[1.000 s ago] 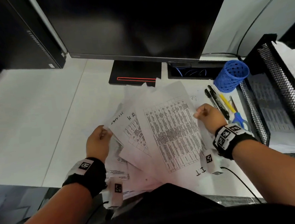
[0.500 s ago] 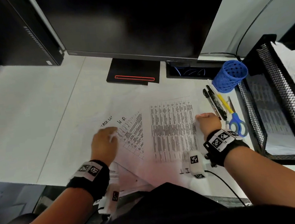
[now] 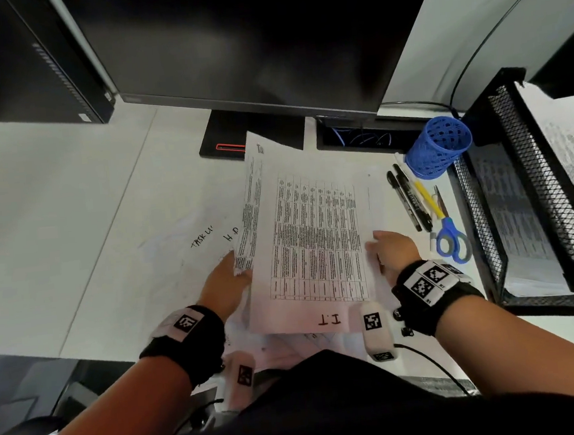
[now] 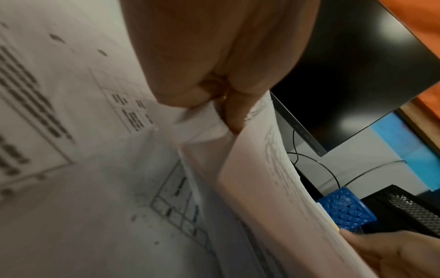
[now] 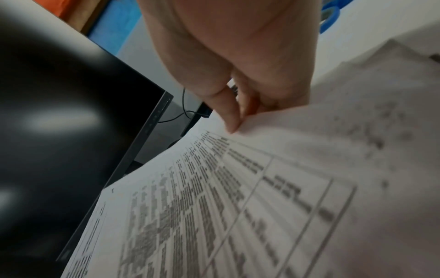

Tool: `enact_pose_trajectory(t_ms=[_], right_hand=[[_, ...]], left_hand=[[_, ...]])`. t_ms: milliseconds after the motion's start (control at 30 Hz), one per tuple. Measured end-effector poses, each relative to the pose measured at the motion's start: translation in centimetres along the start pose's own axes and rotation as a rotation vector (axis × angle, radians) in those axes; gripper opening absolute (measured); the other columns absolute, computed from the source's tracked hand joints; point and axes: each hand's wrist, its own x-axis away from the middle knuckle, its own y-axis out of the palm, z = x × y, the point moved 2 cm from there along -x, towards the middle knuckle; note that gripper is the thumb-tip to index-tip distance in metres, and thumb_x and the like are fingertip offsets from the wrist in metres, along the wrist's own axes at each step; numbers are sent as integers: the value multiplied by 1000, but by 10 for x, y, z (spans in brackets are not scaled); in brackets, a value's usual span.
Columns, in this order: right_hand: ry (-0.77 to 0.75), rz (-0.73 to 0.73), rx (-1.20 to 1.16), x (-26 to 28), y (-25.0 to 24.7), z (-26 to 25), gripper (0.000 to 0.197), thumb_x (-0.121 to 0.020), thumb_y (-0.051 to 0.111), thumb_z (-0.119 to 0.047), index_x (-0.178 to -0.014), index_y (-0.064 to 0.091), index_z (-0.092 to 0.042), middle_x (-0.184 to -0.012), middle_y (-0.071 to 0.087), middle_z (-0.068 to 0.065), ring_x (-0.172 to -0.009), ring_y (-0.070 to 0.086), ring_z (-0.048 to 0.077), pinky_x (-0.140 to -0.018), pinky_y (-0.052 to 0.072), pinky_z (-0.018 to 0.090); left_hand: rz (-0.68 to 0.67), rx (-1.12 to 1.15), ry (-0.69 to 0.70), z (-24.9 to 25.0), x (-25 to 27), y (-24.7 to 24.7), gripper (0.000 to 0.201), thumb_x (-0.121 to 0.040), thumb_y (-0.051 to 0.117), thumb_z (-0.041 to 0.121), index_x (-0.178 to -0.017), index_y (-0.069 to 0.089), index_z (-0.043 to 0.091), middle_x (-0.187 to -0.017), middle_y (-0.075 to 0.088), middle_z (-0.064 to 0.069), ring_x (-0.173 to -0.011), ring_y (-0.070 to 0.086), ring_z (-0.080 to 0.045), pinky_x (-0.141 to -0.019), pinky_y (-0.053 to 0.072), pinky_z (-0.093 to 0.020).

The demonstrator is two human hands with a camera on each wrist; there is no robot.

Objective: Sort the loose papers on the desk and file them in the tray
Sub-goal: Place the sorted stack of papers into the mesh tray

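The printed sheets (image 3: 311, 236), flat on the table (image 3: 74, 234) a moment ago, are now lifted, left hand (image 3: 227, 285) and right hand (image 3: 393, 252) each pinching an edge, probably bound for the tray (image 3: 543, 176)

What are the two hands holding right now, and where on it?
Both hold the sheaf of printed papers: the left hand pinches its left edge, the right hand pinches its right edge, the I.T sheet on top.
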Motion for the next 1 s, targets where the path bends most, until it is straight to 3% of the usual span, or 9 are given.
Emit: enact_pose_trajectory(t_ms=[167, 267, 400, 500, 600, 733, 800, 900, 1000], right_hand=[[32, -66, 157, 3, 13, -1, 69, -87, 60, -44, -140, 41, -4, -142, 47, 10, -126, 48, 29, -105, 39, 34], [-36, -90, 195, 10, 17, -9, 56, -90, 57, -39, -132, 50, -3, -123, 57, 8, -106, 58, 25, -85, 47, 29], [-257, -127, 62, 32, 20, -22, 18, -91, 60, -21, -106, 66, -14, -94, 67, 4, -75, 60, 13, -58, 46, 18], [-325, -226, 21, 43, 31, -28, 24, -88, 64, -16, -111, 67, -12, -99, 71, 2, -82, 65, 14, -72, 55, 26], [-408, -390, 186, 47, 38, -34, 29, -85, 65, -4, -112, 66, -14, -108, 70, 4, -98, 66, 18, -93, 51, 35], [-450, -156, 421, 24, 21, -43, 48, -86, 41, 11, -125, 56, -12, -124, 59, 6, -113, 56, 24, -92, 45, 28], [-401, -1, 407, 9, 11, -44, 49, -85, 46, 7, -131, 51, -9, -129, 56, 14, -116, 55, 29, -95, 44, 31], [-312, -33, 407, 2, 14, -39, 60, -83, 70, -19, -135, 44, -8, -130, 56, 14, -118, 54, 30, -100, 43, 37], [-286, -121, 445, 10, 26, -38, 70, -76, 77, -31, -132, 44, -8, -125, 57, 10, -116, 55, 28, -93, 44, 34]], left_hand=[[-185, 177, 16, -10, 11, -4, 36, -89, 58, 10, -121, 57, 28, -115, 67, 9, -108, 62, -16, -95, 49, -40], [-254, 364, -55, -14, 18, -10, 39, -80, 55, 2, -116, 63, 14, -110, 71, -7, -103, 66, -28, -96, 48, -53], [-195, 799, -81, -14, 22, -34, 58, -72, 65, 35, -122, 59, 7, -112, 68, -9, -98, 63, -28, -86, 46, -42], [-56, 696, -32, -11, 21, -46, 42, -83, 69, 22, -121, 59, 7, -111, 68, -7, -101, 65, -23, -78, 53, -31], [42, 559, -18, -15, 26, -52, 48, -65, 82, 23, -102, 66, -3, -93, 70, -8, -79, 69, -15, -66, 53, -22], [-121, 539, 46, -24, 40, -51, 56, -60, 85, 11, -113, 65, 10, -106, 73, -3, -98, 69, -17, -83, 54, -30], [-157, 459, 71, -27, 46, -50, 45, -70, 77, 1, -112, 66, 13, -104, 74, 3, -98, 68, -9, -82, 52, -22], [-190, 345, 60, -27, 54, -52, 22, -75, 71, -1, -89, 73, 17, -78, 74, 12, -74, 66, 5, -66, 47, -9], [-258, 299, 79, -28, 56, -54, 20, -71, 76, 2, -90, 77, 8, -87, 76, -3, -84, 69, -8, -74, 52, -13]])
